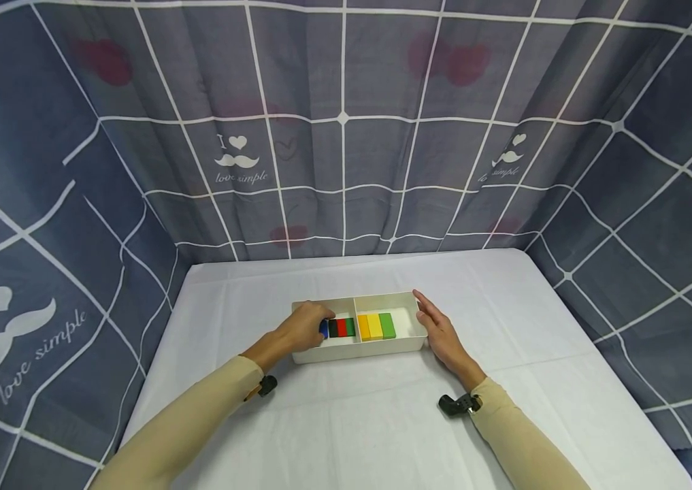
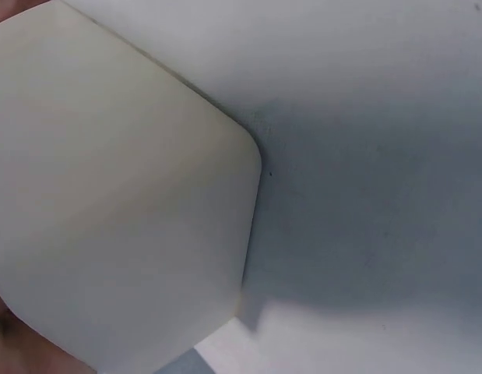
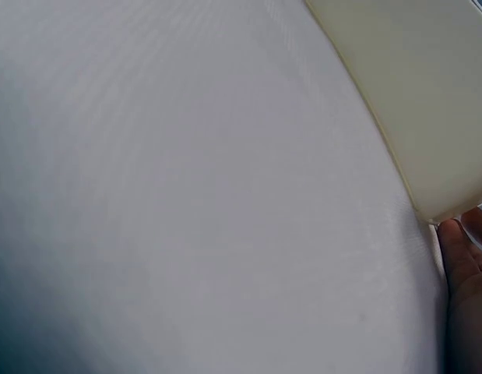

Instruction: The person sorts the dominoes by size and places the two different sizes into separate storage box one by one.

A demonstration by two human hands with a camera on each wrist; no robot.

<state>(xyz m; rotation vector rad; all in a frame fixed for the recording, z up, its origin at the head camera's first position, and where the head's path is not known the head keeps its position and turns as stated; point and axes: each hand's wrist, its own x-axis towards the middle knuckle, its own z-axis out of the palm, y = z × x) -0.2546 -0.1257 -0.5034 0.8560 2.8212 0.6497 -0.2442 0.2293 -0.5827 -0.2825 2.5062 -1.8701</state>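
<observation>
A white two-compartment box [image 1: 358,351] stands on the table. My left hand [image 1: 305,325] reaches over its left end, with curled fingers pinching a blue block [image 1: 324,329], mostly hidden by them. Beside that block, in the left compartment, stand a black block [image 1: 333,329], a red block [image 1: 342,328] and a dark green block [image 1: 350,327]. An orange block [image 1: 364,328], a yellow block [image 1: 374,327] and a green block [image 1: 387,326] sit at the left of the other compartment. My right hand [image 1: 441,333] rests against the box's right end, fingers fairly straight.
A white cloth [image 1: 358,422] covers the table. Dark checked curtains [image 1: 303,156] enclose it at the back and both sides. The box's outer wall [image 2: 124,179] fills much of the left wrist view; the right wrist view mainly shows cloth.
</observation>
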